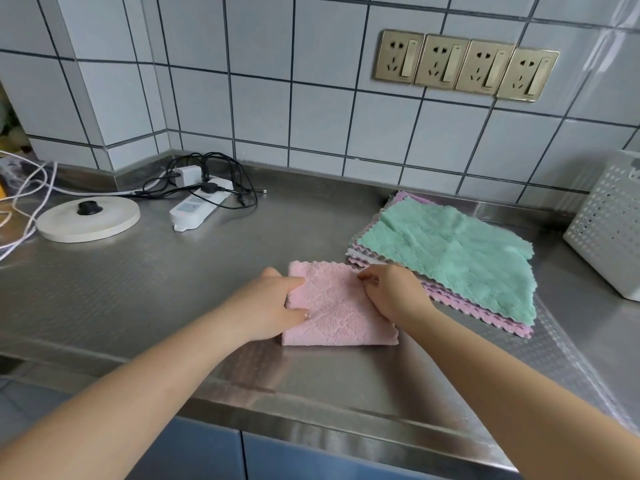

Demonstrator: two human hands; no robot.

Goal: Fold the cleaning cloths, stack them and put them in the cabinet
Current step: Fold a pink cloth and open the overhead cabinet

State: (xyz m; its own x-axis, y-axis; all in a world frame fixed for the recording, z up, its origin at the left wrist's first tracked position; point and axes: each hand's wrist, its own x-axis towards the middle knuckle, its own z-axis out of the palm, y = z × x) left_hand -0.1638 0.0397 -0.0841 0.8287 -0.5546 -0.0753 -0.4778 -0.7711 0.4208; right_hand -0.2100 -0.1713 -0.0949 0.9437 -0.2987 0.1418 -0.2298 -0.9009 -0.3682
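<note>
Pink cloth (341,308), folded, on steel worktop (138,289). Left hand (273,306) curled round its 9 o'clock edge; right hand (391,294) pinches the 1 o'clock corner. Unfolded stack (450,258) touching at 2 o'clock.

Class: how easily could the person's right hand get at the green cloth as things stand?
Probably easily: the green cloth lies uncovered atop the pile, just beside the right hand, with nothing between them, though its fingers now pinch the pink cloth.

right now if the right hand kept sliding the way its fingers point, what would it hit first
The right hand points left across the pink cloth, so it would probably first meet the left hand, which holds that cloth's opposite edge. Only bare cloth lies between them, though depth is hard to judge.
</note>
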